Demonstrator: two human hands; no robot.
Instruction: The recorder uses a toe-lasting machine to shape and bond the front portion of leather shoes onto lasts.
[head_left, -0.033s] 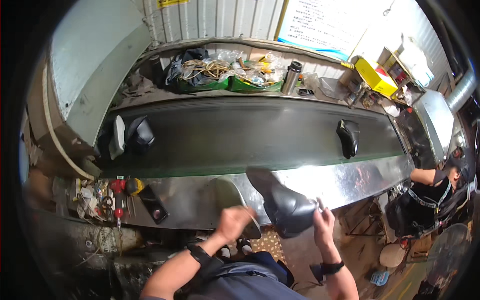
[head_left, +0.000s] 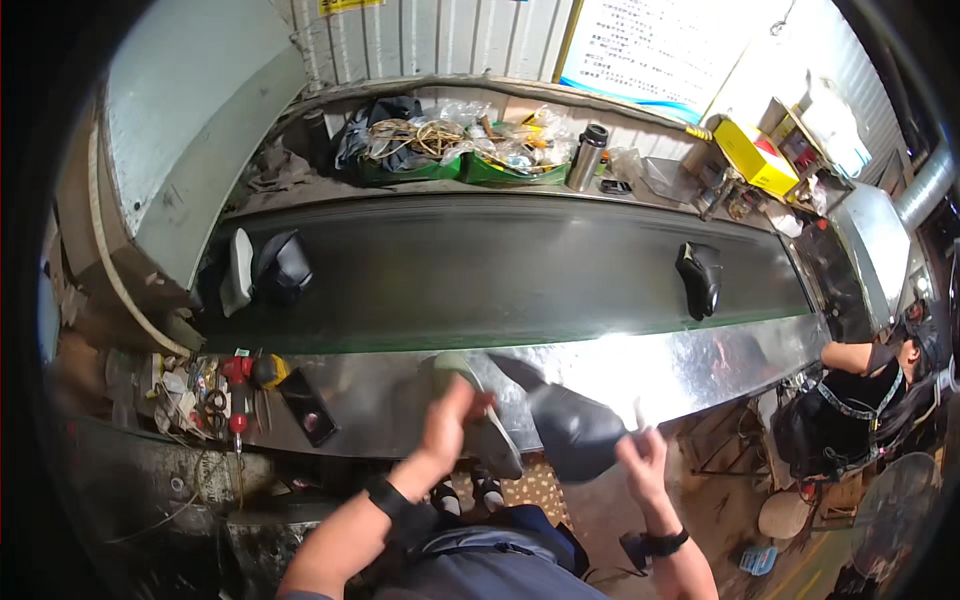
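A pale grey-green shoe sole (head_left: 492,440) stands tilted at the bench's front edge, and my left hand (head_left: 447,420) is closed round its side. To its right a black leather shoe upper (head_left: 578,430) hangs over the edge, its narrow end pointing to the belt. My right hand (head_left: 645,462) pinches the upper's right end. A small whitish piece (head_left: 640,412) sticks up by those fingers, too blurred to name. On the dark conveyor belt (head_left: 480,280) lie another black shoe upper (head_left: 700,280) at right, and a light sole (head_left: 238,272) beside a dark upper (head_left: 285,265) at left.
A phone (head_left: 307,407), a red tool (head_left: 238,390) and a yellow tape measure (head_left: 270,370) lie on the metal bench (head_left: 370,390) at left. Behind the belt stand green bins (head_left: 515,172) and a steel flask (head_left: 587,157). Another person (head_left: 850,400) sits at far right.
My left hand has moved up and slightly left along the sole, its fingers now more extended. The black upper has turned a little in my right hand. The things on the belt look nearly unmoved.
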